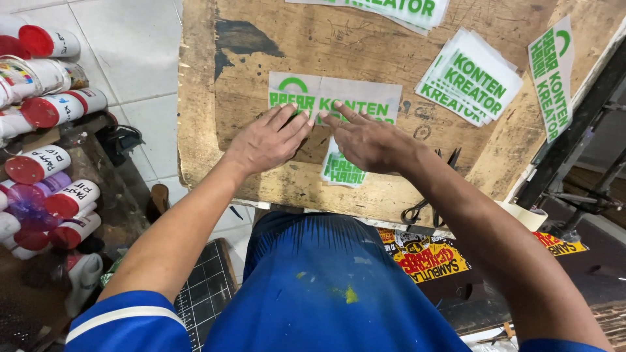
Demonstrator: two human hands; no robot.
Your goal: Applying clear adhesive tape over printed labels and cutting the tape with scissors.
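I see both the left hand (267,140) and right hand (368,143) with fingers released, flat on the green-print sheet (336,99) at mid table (202,98); uneven pressure could skew or crease it over the smaller sheet (340,171) beneath, and scissors (430,195) sit near the edge.

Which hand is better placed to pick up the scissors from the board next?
Right, probably. The right hand lies nearer the scissors at the board's near edge; the left hand sits farther off.
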